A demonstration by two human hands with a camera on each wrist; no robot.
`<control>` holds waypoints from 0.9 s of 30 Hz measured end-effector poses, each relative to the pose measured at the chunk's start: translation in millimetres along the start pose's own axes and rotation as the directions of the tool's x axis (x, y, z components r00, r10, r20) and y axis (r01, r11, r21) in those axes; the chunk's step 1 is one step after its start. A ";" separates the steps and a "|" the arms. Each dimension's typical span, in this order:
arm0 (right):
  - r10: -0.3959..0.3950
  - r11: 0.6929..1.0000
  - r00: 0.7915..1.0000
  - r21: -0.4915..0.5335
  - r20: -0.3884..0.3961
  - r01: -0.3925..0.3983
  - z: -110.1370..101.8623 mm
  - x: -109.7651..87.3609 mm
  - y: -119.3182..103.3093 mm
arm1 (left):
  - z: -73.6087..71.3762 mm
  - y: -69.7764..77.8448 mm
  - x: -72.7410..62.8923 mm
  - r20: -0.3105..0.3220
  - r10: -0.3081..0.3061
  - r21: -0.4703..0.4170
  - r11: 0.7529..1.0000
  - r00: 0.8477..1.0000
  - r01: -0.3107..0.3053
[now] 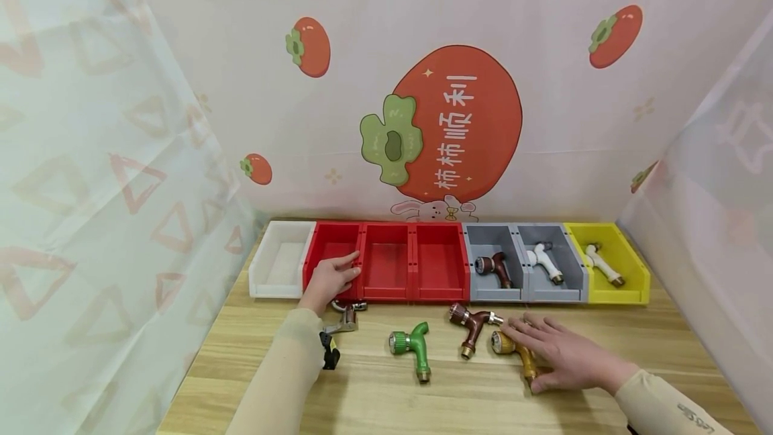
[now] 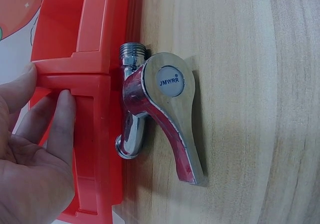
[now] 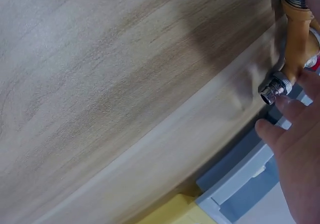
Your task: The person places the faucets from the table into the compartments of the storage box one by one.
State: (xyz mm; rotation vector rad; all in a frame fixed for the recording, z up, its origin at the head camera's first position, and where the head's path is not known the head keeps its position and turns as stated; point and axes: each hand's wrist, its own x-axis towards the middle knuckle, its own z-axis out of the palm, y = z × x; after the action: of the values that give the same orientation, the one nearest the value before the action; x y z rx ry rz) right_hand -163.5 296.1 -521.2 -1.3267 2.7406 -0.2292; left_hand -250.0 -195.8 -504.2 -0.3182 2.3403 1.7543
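Note:
My left hand point(image 1: 332, 280) reaches into the leftmost red bin point(image 2: 87, 154), its extended fingertips at the wall shared with the adjoining red bin. Just in front of that bin lies a chrome tap point(image 2: 165, 93) with a lever handle, beside the hand but not held. On the right, my right hand point(image 1: 561, 354) is spread over an orange-yellow tap point(image 1: 524, 358). Its thumb is by the tap's threaded end and the other fingers reach past the handle and spout point(image 3: 276, 88). The hand hides part of this tap.
A green tap point(image 1: 417, 349) and a dark red tap point(image 1: 471, 327) lie on the wooden table point(image 1: 362, 401). Behind stand a white bin point(image 1: 280, 260), red bins, grey bins point(image 1: 498, 295) holding dark red and white taps, and a yellow bin point(image 1: 619, 296) with a white tap.

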 end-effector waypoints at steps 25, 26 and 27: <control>-0.070 0.995 0.998 0.072 0.011 0.069 -0.5 8.1 -4.3 | -0.1 0.8 -1.7 -0.004 -0.004 0.002 1.000 1.000 0.004; -0.068 0.995 0.998 0.072 0.016 0.067 -0.9 8.3 -4.5 | -0.2 0.9 -2.1 -0.005 -0.005 0.007 1.000 1.000 0.005; -0.068 0.995 0.997 0.073 0.021 0.067 -1.4 8.4 -4.7 | -0.2 1.0 -2.2 -0.007 -0.008 0.008 1.000 1.000 0.008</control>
State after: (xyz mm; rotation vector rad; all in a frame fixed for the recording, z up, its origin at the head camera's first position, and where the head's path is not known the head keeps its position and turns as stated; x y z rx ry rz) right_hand -165.2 286.8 -519.1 -1.3955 2.6442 -0.3117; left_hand -248.1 -195.6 -502.5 -0.3316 2.3471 1.7420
